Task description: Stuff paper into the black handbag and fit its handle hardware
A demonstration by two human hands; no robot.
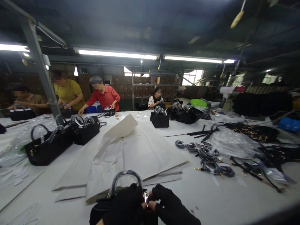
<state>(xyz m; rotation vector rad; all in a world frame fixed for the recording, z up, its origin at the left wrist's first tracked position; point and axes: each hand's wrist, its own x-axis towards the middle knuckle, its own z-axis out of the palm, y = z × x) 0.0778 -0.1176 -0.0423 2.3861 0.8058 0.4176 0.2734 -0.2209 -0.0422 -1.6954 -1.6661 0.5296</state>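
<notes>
Both my hands wear black fingerless gloves and meet at the bottom edge of the view. My left hand (126,204) grips the top of a black handbag (99,211) whose plastic-wrapped handle (125,178) arches above it. My right hand (168,204) pinches a small metal fitting (146,197) on the bag together with the left fingertips. Most of the bag is hidden under my hands.
Large sheets of white paper (138,150) lie just beyond the bag. Black handbags (61,137) stand at left and more (159,118) at the far middle. Coiled straps (206,156) and clear plastic bags (232,142) cover the right. Several people work along the table's far side.
</notes>
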